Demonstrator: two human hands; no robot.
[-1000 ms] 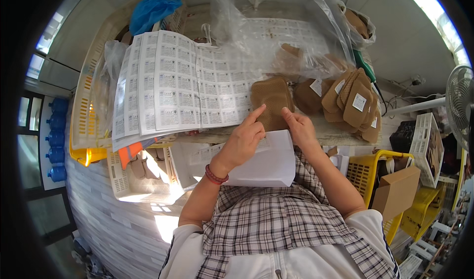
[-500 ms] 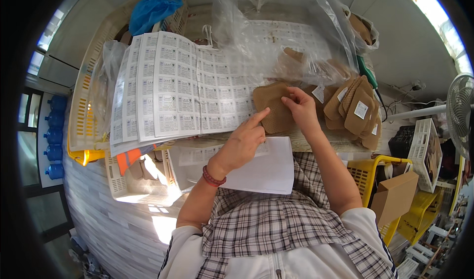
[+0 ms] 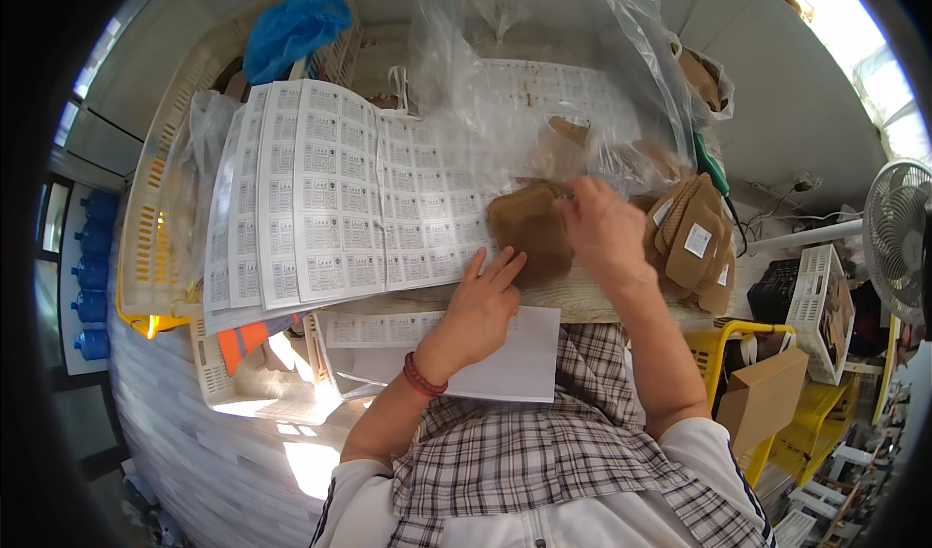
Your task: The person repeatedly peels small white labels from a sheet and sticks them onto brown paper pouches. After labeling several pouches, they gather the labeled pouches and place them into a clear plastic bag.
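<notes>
The brown pad [image 3: 524,228] is positioned on the table [image 3: 582,296], at the right end of the label sheets [image 3: 330,208]; no label is seen on it. Its upper right edge is reached by the right hand [image 3: 607,232], which is blurred; whether the fingers are clenched on it cannot be told. The left hand [image 3: 482,305], with only the index extended half a second ago, is now spread near the lower left edge, grasping nothing. Handling thus appears shifted rightward. Labelled pads [image 3: 699,266] are piled beyond; a clear bag [image 3: 646,53] is draped behind.
</notes>
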